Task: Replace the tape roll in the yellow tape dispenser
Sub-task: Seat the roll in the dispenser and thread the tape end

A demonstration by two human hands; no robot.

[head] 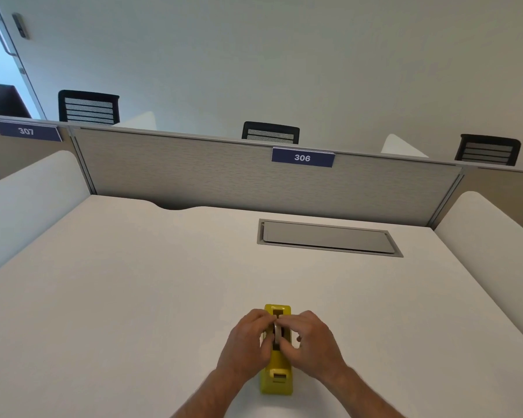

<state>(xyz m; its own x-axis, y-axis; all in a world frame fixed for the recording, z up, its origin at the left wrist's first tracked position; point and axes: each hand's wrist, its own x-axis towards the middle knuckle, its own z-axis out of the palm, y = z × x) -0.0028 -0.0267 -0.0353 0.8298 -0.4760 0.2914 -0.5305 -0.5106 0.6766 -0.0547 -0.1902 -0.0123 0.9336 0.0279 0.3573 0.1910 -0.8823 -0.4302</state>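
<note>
A yellow tape dispenser (277,374) stands lengthwise on the white desk (133,297), its cutter end toward me. A pale tape roll (277,331) sits upright in the dispenser's slot. My left hand (248,339) pinches the roll from the left side. My right hand (310,339) pinches it from the right, fingers curled over the dispenser's wall. Both hands hide most of the roll and the dispenser's middle.
A grey cable hatch (328,237) is set into the desk at the back right. A fabric partition with a "306" label (302,157) closes the far edge. White side dividers (483,236) flank the desk. Black chairs (271,132) stand beyond.
</note>
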